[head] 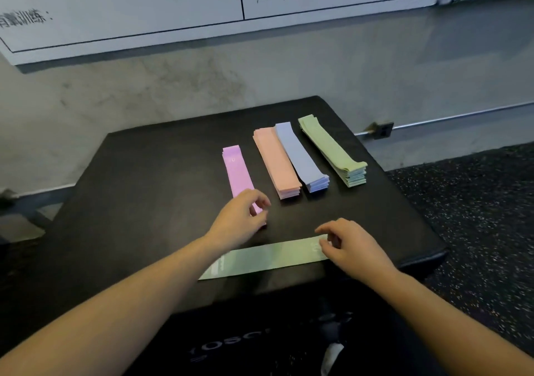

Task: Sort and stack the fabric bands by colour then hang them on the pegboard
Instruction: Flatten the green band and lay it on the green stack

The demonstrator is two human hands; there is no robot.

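Observation:
Four stacks of fabric bands lie on a black padded box (pixel 144 187): purple (pixel 235 170), pink (pixel 277 161), blue (pixel 300 156) and green (pixel 329 147). A single green band (pixel 265 257) lies flat across the near edge. My left hand (pixel 241 219) rests over the near end of the purple stack, fingers curled around it. My right hand (pixel 351 245) pinches the right end of the single green band. No pegboard is in view.
A whiteboard (pixel 144 8) with handwriting leans on the concrete wall behind the box. Speckled rubber flooring (pixel 476 216) lies to the right. A metal rail with a bracket (pixel 381 130) runs along the wall base.

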